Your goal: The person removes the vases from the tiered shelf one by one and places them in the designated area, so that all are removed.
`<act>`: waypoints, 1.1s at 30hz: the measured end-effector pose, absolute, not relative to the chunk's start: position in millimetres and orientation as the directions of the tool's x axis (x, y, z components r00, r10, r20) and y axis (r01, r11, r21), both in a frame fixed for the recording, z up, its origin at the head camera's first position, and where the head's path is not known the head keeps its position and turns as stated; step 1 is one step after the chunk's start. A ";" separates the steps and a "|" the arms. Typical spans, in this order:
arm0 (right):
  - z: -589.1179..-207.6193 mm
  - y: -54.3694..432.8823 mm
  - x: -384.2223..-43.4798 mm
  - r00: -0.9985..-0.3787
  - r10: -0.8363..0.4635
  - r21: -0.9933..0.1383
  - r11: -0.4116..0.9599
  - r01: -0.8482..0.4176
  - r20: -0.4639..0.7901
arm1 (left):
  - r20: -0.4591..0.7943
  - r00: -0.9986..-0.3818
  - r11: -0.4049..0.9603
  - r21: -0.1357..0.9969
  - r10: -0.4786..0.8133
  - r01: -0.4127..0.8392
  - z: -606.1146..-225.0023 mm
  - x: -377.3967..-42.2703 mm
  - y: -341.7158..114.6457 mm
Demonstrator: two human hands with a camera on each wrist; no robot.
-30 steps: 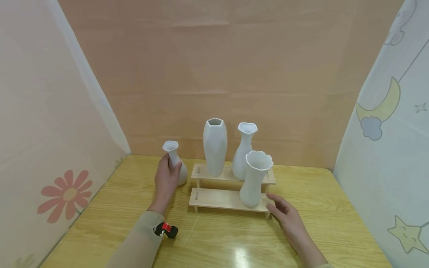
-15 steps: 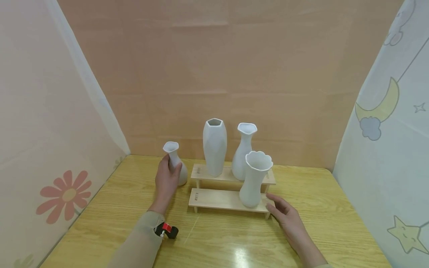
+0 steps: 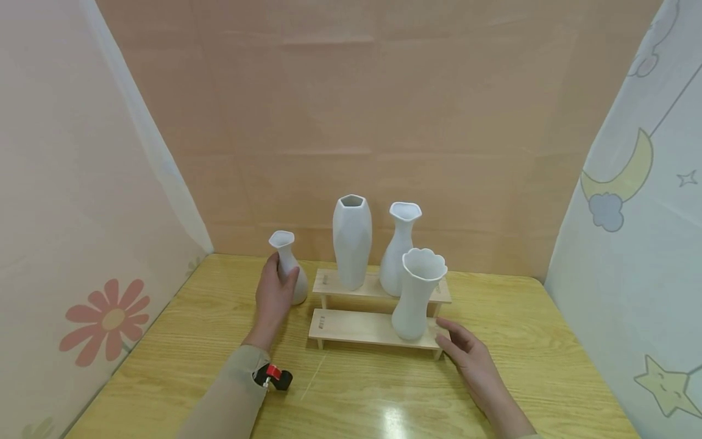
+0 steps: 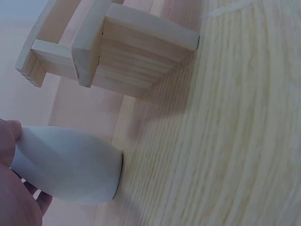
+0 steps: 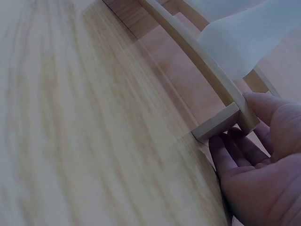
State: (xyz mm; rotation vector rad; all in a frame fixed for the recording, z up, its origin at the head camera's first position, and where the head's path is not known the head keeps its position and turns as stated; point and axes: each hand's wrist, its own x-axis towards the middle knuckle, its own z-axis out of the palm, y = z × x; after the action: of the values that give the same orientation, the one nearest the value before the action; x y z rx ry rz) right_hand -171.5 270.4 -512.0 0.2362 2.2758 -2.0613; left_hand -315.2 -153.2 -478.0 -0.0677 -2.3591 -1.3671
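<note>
My left hand (image 3: 276,294) grips a small white vase (image 3: 298,285) by its neck, thumb on one side and fingers round the other. In the left wrist view the vase's base (image 4: 101,172) is at the tabletop, left of the stand. My right hand (image 3: 468,360) holds the right end of the low two-step wooden stand (image 3: 351,326). Its thumb (image 5: 263,104) lies at the shelf's upper side and the fingers curl below. A scallop-rimmed white vase (image 3: 414,305) stands on the front step near that hand.
On the back step stand a faceted white vase (image 3: 352,247) and a narrow-necked white vase (image 3: 396,259). The stand is on a wood-grain table (image 3: 351,402). A peach curtain (image 3: 351,122) hangs behind, with printed cloths at both sides.
My left hand and the small vase have shifted very slightly to the right. The right hand and the stand have stayed where they were.
</note>
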 end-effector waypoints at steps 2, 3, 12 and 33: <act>-512.4 271.0 -171.5 -0.987 0.071 -0.984 0.092 0.152 -0.145 | 0.364 -0.917 0.505 0.829 -0.162 0.240 -478.4 -313.9 -153.3; -512.5 271.1 -171.5 -0.987 0.073 -0.984 0.092 0.151 -0.145 | 0.363 -0.918 0.501 0.831 -0.161 0.241 -478.5 -313.1 -153.2; -511.8 270.1 -171.0 -0.986 0.067 -0.984 0.090 0.157 -0.151 | 0.378 -0.900 0.514 0.828 -0.215 0.225 -473.8 -304.0 -153.9; -511.5 270.9 -170.9 -0.985 0.064 -0.983 0.081 0.163 -0.158 | 0.498 -0.802 0.433 0.835 -0.331 0.340 -433.9 -258.8 -150.8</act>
State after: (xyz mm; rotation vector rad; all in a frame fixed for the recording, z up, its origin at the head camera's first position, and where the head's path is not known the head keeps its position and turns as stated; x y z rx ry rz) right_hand -170.9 270.9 -511.5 0.2366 2.2544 -2.0680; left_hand -258.8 -150.8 -433.9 -0.0080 -2.0703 -1.4035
